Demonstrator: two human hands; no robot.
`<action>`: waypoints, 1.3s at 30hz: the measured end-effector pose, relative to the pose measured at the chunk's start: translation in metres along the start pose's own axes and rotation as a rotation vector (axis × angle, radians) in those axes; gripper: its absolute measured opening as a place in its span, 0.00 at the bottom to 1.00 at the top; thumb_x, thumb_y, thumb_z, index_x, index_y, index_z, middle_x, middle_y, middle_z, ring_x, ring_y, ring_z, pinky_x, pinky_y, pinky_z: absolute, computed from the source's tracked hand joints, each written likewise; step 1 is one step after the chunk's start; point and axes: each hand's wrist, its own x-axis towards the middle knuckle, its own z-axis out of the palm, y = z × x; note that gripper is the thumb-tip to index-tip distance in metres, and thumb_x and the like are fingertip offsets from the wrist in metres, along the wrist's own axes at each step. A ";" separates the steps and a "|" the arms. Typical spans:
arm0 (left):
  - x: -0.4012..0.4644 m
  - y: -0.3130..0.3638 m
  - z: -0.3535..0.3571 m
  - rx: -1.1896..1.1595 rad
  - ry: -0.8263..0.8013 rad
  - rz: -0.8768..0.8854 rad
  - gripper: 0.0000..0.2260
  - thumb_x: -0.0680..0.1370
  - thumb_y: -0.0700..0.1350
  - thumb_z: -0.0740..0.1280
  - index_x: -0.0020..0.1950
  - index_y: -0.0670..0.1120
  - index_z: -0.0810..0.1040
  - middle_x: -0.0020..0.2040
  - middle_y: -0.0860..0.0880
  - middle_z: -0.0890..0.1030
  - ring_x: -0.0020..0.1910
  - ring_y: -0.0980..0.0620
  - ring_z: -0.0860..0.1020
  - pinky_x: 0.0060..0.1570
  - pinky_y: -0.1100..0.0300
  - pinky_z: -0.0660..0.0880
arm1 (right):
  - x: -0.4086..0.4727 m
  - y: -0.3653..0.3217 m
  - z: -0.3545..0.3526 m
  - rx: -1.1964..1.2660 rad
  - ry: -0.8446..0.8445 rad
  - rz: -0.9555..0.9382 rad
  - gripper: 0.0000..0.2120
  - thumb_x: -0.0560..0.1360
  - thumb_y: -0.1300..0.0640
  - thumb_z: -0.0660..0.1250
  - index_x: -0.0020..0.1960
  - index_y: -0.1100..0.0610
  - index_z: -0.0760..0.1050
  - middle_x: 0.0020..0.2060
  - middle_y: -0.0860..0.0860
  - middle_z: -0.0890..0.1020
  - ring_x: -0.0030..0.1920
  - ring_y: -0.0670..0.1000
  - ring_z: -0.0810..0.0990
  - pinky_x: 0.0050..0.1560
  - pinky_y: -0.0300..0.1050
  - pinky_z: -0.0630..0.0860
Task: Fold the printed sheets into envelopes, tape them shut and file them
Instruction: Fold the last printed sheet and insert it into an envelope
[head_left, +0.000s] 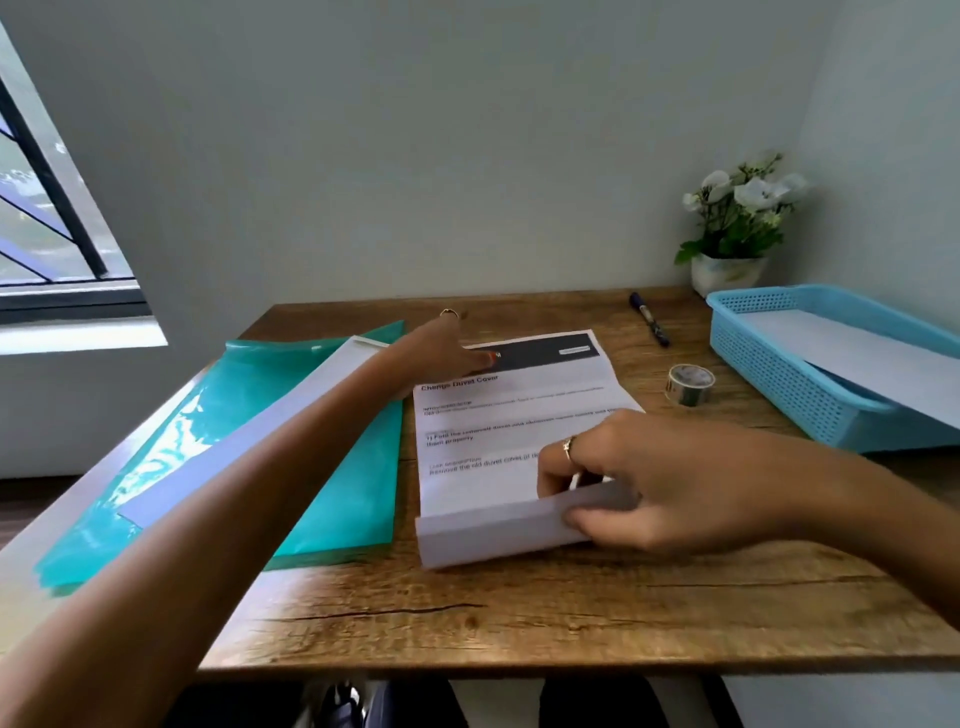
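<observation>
A printed sheet (511, 415) is lying on the wooden counter (519, 613), just right of a teal plastic folder (343, 467), and its bold heading is reading "Change Duvet Cover"; a dark banner is running across its top edge, and the smaller lines beneath are showing words such as "duvet" and "remove the old duvet cover", though most of that print is too blurred to make out. The right hand (670, 483) is curling its fingers (558, 478) round the sheet's near edge, gripping it and rolling it over toward the far side, so the blank underside is showing along the bottom. The left hand (441, 351) is reaching across the folder and pressing flat, straight fingers (480, 359) on the sheet's upper left corner, beside the banner. A long white envelope (249, 431) is lying diagonally on the folder, partly under the left forearm. At the right edge of the counter, a light blue perforated basket (769, 358) is holding white paper (872, 358) that is sticking out over its near rim. Between the basket and the sheet, a roll of patterned tape (690, 383) is standing on the counter, apart from both. A dark marker pen (649, 318) is lying farther back, and a white pot of white flowers (737, 228) is sitting in the far corner against the wall.
</observation>
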 end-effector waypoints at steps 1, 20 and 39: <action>-0.001 -0.002 0.001 0.022 -0.007 0.008 0.31 0.76 0.55 0.66 0.74 0.47 0.60 0.68 0.45 0.71 0.60 0.46 0.74 0.49 0.59 0.72 | -0.003 -0.002 0.001 0.009 -0.029 -0.007 0.07 0.78 0.51 0.62 0.55 0.44 0.72 0.44 0.35 0.72 0.52 0.37 0.71 0.49 0.28 0.68; -0.005 -0.009 0.006 0.185 0.030 0.326 0.34 0.67 0.55 0.75 0.69 0.51 0.65 0.63 0.49 0.71 0.63 0.50 0.64 0.61 0.53 0.65 | 0.070 0.090 -0.020 -0.286 0.357 0.379 0.46 0.67 0.44 0.73 0.75 0.44 0.49 0.76 0.49 0.56 0.74 0.55 0.59 0.70 0.53 0.59; -0.067 -0.001 0.021 0.468 0.318 0.538 0.24 0.76 0.65 0.52 0.57 0.52 0.78 0.50 0.52 0.82 0.46 0.50 0.80 0.41 0.59 0.73 | 0.049 0.077 0.013 -0.516 0.530 0.241 0.08 0.76 0.56 0.62 0.54 0.49 0.70 0.46 0.45 0.75 0.48 0.49 0.75 0.38 0.42 0.65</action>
